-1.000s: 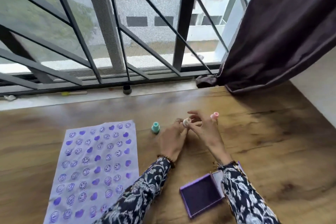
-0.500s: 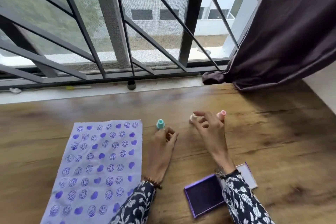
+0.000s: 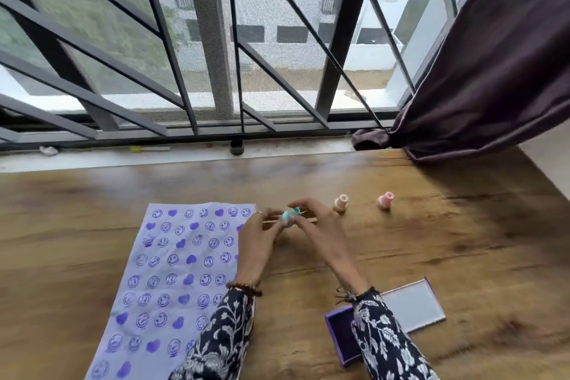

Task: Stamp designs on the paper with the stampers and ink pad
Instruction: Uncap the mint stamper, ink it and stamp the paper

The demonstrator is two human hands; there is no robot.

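Note:
A lilac paper (image 3: 172, 281) covered with purple smiley and heart stamps lies on the wooden table (image 3: 462, 256) at the left. Just right of its top corner, my left hand (image 3: 257, 236) and my right hand (image 3: 311, 222) both hold a small teal stamper (image 3: 290, 216) between their fingertips, tilted above the table. A peach stamper (image 3: 340, 203) and a pink stamper (image 3: 385, 200) stand on the table to the right. The open purple ink pad (image 3: 342, 336) with its lid (image 3: 413, 305) lies near the front, partly hidden by my right sleeve.
A window sill (image 3: 92, 159) runs along the table's far edge, with a small dark cap (image 3: 237, 146) and a yellow stick (image 3: 148, 149) on it. A dark curtain (image 3: 493, 71) hangs at the back right. Metal window bars stand behind the sill.
My left hand picked up the teal stamper and my right hand left the peach and pink stampers and moved left to join it. Both hands now hold the teal stamper.

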